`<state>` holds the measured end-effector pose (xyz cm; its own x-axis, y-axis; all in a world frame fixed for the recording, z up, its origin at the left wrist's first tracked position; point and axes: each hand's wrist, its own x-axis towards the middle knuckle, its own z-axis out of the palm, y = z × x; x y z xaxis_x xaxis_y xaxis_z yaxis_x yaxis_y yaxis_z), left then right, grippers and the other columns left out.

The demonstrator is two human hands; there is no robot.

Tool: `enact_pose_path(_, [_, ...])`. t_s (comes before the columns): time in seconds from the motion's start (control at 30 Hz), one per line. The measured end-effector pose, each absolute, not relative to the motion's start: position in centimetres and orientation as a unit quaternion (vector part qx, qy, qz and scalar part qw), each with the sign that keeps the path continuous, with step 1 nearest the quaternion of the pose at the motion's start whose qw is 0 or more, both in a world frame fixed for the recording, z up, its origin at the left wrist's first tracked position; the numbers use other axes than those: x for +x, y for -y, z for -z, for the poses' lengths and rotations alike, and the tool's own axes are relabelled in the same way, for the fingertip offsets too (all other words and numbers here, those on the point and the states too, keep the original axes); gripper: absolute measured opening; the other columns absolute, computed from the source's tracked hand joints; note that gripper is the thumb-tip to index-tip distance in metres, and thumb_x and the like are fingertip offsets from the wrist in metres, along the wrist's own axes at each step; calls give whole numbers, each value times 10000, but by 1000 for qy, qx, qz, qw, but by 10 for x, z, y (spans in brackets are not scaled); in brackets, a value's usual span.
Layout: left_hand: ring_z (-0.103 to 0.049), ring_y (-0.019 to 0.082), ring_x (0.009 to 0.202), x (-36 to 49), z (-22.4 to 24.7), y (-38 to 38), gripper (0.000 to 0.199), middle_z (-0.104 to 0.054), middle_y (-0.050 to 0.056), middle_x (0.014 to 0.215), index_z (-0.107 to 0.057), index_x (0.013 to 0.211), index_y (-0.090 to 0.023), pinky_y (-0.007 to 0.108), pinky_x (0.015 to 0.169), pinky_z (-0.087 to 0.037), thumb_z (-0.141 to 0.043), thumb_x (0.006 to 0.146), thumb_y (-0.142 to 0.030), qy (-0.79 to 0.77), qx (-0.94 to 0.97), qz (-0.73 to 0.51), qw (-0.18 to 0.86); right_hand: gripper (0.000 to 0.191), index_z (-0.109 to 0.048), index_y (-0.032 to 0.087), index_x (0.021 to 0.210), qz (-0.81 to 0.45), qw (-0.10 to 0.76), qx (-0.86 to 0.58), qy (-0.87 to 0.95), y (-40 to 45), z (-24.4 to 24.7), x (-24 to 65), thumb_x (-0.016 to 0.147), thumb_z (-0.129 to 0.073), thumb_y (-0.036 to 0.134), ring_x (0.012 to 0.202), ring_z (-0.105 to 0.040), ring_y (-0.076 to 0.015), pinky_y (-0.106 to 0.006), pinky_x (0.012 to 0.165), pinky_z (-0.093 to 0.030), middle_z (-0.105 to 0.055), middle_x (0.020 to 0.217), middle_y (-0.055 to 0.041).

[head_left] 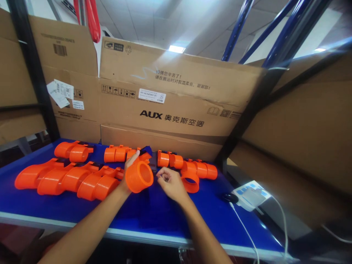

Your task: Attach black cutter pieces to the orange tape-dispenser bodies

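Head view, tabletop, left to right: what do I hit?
Leftmost orange tube, left hand with held tube, right hand, rightmost orange tube, black rounded object, white box.

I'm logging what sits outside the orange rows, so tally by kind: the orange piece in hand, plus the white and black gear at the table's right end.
Held orange piece: 1
White box: 1
Black rounded object: 1
White cables: 2
Total: 5
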<state>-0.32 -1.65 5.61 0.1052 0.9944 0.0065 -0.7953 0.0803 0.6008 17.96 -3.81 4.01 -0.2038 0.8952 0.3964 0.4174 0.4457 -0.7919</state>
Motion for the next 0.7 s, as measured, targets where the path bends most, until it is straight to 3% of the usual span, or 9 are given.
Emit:
enact_pose_path(0.27, [-529,103,425,-5,-58,26,367,-565,-35,497,-574,678,-176,225,451,-432,-812,748,-447,-197,251,-677,664,154,-714,186,802,-306,378,-435,758,44,-39,175,829,-641,319,459,-408,-108,-213,448,-241,-543,511,39])
enact_pose_path(0.7, [-646,145,590,-6,-47,18,293,-682,-1,665,-693,803,-176,252,587,-506,-806,751,-442,-245,291,-710,592,96,-674,200,747,-291,366,-458,756,51,-41,173,819,-646,257,422,-461,-113,-205,433,-249,-583,483,34])
